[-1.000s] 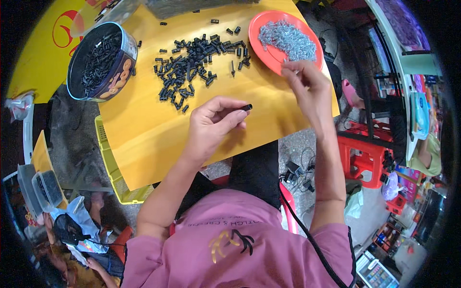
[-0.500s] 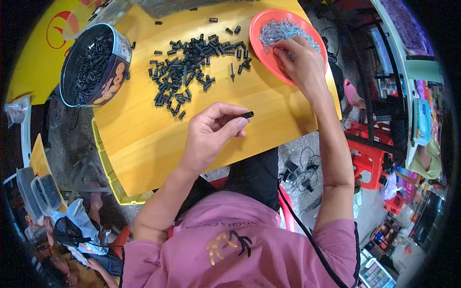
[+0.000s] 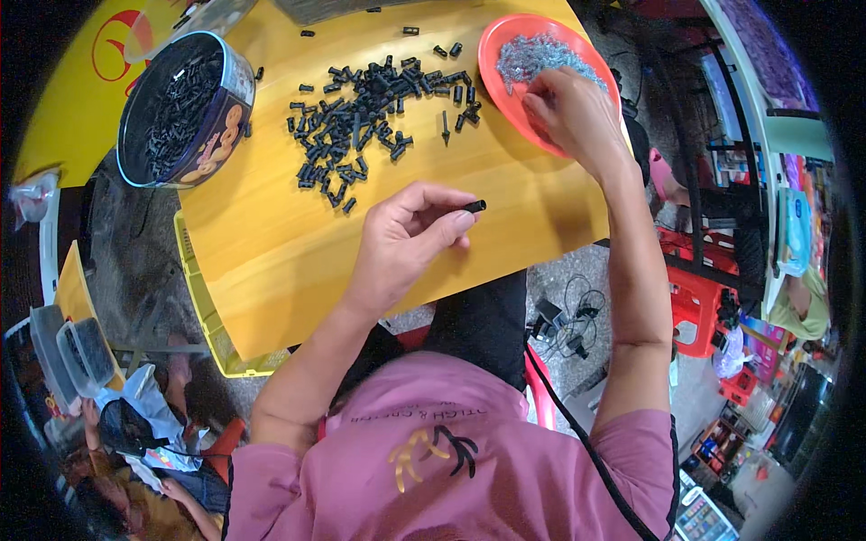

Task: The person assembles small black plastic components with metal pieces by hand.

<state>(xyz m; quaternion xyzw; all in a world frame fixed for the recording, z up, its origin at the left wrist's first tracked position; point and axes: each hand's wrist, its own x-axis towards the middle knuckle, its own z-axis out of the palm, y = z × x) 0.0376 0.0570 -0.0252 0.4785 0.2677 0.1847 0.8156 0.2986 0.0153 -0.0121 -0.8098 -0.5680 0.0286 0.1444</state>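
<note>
Right hand point(image 3: 575, 119) has moved over the plate point(image 3: 490, 65), grip unclear; left hand point(image 3: 404, 236) pinches black tube point(image 3: 475, 206); shirt point(image 3: 361, 478) shows lettering point(image 3: 444, 414).

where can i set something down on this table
Bare yellow table: near-left, between the black pieces, left hand and near edge; also between left hand and right forearm, below the red plate. Crowded: the pieces and plate.

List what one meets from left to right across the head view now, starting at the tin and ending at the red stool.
Tin → black pile → red plate → red stool.
</note>
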